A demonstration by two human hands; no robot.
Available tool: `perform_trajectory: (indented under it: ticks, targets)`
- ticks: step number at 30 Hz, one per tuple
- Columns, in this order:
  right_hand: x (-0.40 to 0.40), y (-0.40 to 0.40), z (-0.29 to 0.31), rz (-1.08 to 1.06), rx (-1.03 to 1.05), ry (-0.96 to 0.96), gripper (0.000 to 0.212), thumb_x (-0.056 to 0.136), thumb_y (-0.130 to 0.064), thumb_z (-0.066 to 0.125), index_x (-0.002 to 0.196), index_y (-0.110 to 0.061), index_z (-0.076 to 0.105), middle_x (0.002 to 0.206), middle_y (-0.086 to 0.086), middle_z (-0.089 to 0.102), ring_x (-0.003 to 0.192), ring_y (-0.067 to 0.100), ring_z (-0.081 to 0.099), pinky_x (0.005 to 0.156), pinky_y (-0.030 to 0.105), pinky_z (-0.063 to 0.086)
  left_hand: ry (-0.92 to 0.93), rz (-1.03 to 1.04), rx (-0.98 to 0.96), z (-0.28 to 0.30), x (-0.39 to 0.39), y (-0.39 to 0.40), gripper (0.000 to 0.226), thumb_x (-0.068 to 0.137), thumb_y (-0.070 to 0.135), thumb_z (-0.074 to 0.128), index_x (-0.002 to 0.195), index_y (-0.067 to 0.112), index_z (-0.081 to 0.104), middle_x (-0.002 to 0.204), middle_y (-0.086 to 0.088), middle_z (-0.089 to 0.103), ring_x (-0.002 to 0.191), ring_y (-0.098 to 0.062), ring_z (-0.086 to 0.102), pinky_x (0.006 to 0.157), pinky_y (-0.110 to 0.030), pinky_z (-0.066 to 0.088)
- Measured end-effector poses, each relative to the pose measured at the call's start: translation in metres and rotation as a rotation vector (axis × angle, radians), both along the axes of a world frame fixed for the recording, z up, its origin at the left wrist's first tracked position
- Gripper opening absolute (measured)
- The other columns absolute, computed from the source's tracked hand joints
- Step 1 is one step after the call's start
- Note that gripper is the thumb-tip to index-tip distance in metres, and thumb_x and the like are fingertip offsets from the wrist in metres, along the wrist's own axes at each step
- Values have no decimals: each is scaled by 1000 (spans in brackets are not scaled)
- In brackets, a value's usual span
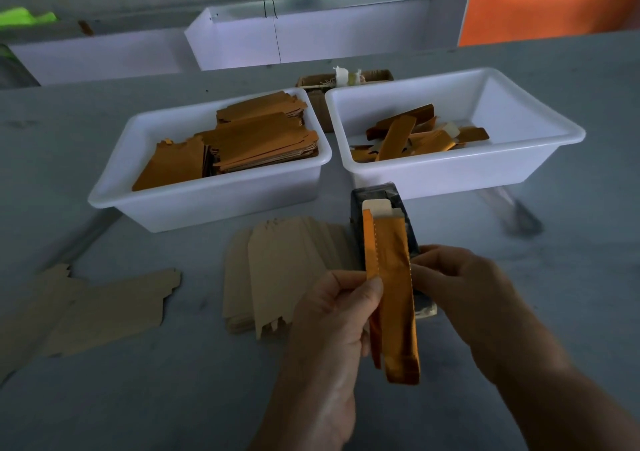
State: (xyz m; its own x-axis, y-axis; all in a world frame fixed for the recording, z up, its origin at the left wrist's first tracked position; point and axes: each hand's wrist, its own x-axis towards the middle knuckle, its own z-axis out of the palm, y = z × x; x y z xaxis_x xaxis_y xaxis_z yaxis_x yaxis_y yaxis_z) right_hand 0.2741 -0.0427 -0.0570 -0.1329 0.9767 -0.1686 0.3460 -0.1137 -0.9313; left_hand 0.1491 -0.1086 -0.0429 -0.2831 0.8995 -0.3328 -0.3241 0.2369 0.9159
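While my left hand (pixel 332 315) is pinching the long, flat, shiny gold carton (pixel 394 298) by its left edge, my right hand (pixel 460 287) is gripping its right edge above the table (pixel 173 398).

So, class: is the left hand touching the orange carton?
Touching. The head view shows the left hand pinching the orange carton by its left edge.

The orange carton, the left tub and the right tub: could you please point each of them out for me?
orange carton (pixel 391 249), head view, its shiny front face.
left tub (pixel 207 206), head view, its near outer wall.
right tub (pixel 450 175), head view, its near outer wall.
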Motion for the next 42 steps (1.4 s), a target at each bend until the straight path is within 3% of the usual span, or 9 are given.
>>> perform_trajectory:
  ticks: [6, 9, 11, 14, 16, 22, 33, 38, 42]
  targets:
    - [-2, -5, -1, -32, -114, 258, 19, 69, -28, 67, 75, -10, 71, 84, 7, 70, 77, 15, 68, 65, 22, 51, 14, 6, -7, -4, 0, 2, 13, 89, 15, 60, 86, 4, 67, 61, -4, 56, 43, -5, 43, 40, -14, 35]
    - [3, -8, 1, -29, -215, 482, 24, 70, -31, 60, 73, -9, 71, 84, 6, 72, 81, 12, 68, 75, 26, 48, 21, 13, -8, -5, 0, 2, 13, 89, 14, 61, 86, 3, 67, 66, -8, 55, 45, -7, 41, 40, -14, 34]
    - [6, -9, 0, -39, -162, 394, 17, 73, -25, 65, 71, -11, 73, 105, -3, 69, 99, -5, 59, 82, 21, 41, 27, 21, -9, -7, 0, 3, 12, 89, 14, 61, 84, 4, 67, 68, -9, 56, 48, -8, 42, 41, -15, 35]
    - [6, -18, -1, -103, 11, 206, 14, 80, -17, 68, 67, -14, 71, 124, -15, 54, 90, -26, 50, 70, 6, 40, 23, 29, -12, -9, 1, 4, 11, 88, 16, 62, 81, 9, 68, 68, -8, 58, 55, -13, 47, 44, -17, 39]
    - [5, -26, -4, -124, 107, 135, 15, 79, -17, 69, 64, -18, 69, 124, -16, 52, 92, -22, 53, 70, 3, 42, 22, 24, -11, -10, 1, 4, 11, 87, 17, 63, 82, 10, 68, 68, -7, 60, 57, -13, 52, 47, -18, 43]
    - [-2, -35, -17, -156, 247, -71, 17, 77, -17, 72, 63, -23, 65, 131, -14, 48, 116, 3, 50, 86, 26, 41, 42, 4, 12, -8, -3, 3, 12, 86, 18, 63, 81, 8, 67, 61, -3, 59, 46, -7, 46, 40, -15, 37]
    - [-10, -37, -27, -207, 482, -188, 12, 78, -7, 72, 69, -11, 64, 116, -5, 57, 97, 3, 59, 73, 1, 39, 329, -115, -18, 2, 0, 7, 7, 87, 27, 65, 80, 26, 63, 63, 16, 64, 58, 4, 60, 48, -8, 40]
    - [-6, -33, -23, -160, 550, -276, 15, 76, -2, 73, 67, -3, 61, 98, 1, 59, 82, 3, 57, 72, -3, 39, 401, -118, -25, 4, 2, 8, 3, 86, 30, 64, 85, 28, 64, 81, 7, 69, 76, -8, 67, 64, -22, 51]
    - [13, -33, -14, -155, 445, -122, 17, 81, -10, 65, 69, -22, 60, 97, -7, 61, 80, 7, 63, 70, 3, 46, 302, -127, -54, 7, -2, 9, 3, 86, 26, 65, 84, 24, 66, 71, 9, 65, 56, -1, 60, 48, -12, 41]
